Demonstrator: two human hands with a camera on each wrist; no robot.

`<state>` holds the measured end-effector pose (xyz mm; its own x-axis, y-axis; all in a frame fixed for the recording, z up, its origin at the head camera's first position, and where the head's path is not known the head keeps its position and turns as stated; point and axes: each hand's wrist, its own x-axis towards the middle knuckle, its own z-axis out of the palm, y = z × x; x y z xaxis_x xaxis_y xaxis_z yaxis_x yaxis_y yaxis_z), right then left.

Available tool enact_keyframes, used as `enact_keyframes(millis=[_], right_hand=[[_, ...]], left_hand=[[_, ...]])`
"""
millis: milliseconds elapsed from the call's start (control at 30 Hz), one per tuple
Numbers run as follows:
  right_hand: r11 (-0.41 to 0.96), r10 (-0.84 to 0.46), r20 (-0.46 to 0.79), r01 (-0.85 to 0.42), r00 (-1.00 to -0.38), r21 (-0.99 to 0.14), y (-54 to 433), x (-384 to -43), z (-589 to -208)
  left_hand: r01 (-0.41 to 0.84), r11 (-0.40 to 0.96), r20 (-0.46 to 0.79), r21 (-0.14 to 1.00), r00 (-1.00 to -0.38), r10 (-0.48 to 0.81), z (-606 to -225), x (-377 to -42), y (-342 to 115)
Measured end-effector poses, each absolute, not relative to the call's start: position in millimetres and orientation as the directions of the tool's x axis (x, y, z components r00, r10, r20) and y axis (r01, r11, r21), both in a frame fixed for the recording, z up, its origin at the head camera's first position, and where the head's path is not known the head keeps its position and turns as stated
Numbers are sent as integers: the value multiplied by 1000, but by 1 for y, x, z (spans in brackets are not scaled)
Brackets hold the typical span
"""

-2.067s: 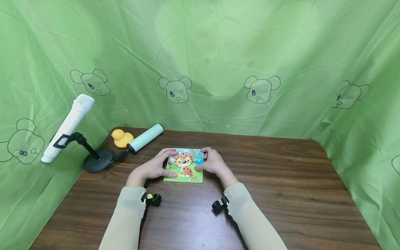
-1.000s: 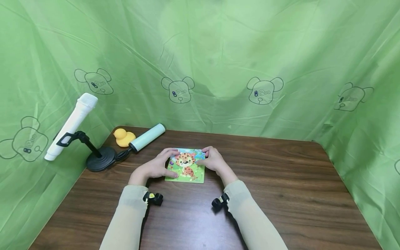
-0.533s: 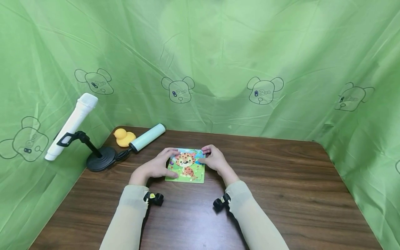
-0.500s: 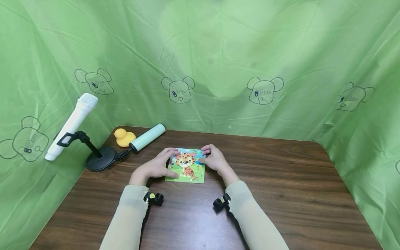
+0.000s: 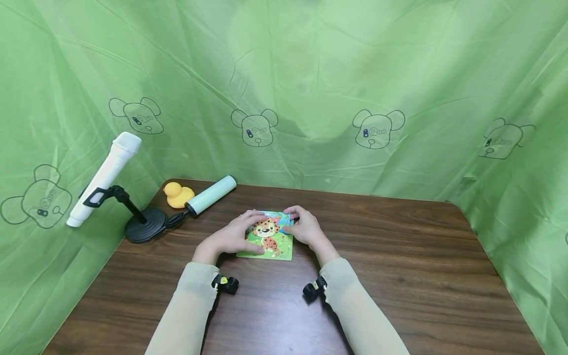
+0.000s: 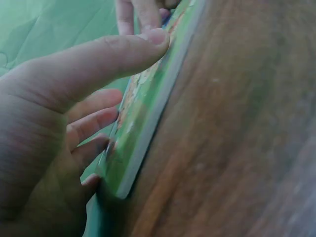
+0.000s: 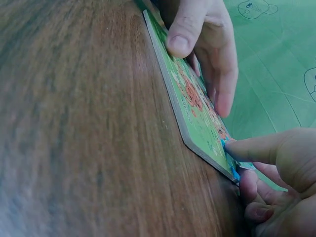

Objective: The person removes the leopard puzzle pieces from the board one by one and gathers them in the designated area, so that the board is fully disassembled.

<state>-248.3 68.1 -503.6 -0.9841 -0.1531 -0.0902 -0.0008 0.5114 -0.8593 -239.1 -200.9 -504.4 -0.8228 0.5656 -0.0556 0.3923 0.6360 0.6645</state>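
A square jigsaw puzzle board (image 5: 284, 249) with a spotted leopard cub on green and blue lies flat on the wooden table. My left hand (image 5: 232, 236) spans its left side, thumb over the lower face and other fingers towards the far edge. At the upper right corner, my right hand (image 5: 306, 228) has thumb and fingers together on a blue puzzle piece (image 7: 235, 174), as the right wrist view shows. That piece sits tilted against the picture around it. In the left wrist view the thumb (image 6: 148, 47) overlaps the board's near face; the board's pale side edge faces the camera.
At the back left of the table (image 5: 399, 276) are a yellow rubber duck (image 5: 178, 195), a pale turquoise cylinder with a black end (image 5: 212, 195) and a coiled black cable. Beside them, a white microphone (image 5: 104, 178) leans in a black round-based stand (image 5: 145, 225). Green cloth hangs behind.
My left hand has slid right, further over the board. My right thumb has moved up towards the blue corner over the last two seconds. The board stays in about the same place.
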Motion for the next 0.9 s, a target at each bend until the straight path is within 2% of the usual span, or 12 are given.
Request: enact_keyframes(millis=[267, 633, 900], right_hand=[[494, -160, -72, -16, -984, -869, 71, -249, -504], [412, -141, -73, 8, -987, -911, 76, -250, -505], [385, -196, -70, -11, -978, -923, 92, -247, -504]], left_hand=[[382, 676, -86, 629, -831, 550, -503, -239, -197], [363, 663, -99, 655, -829, 551, -501, -239, -199], [358, 661, -105, 659, -827, 553, -501, -238, -206]])
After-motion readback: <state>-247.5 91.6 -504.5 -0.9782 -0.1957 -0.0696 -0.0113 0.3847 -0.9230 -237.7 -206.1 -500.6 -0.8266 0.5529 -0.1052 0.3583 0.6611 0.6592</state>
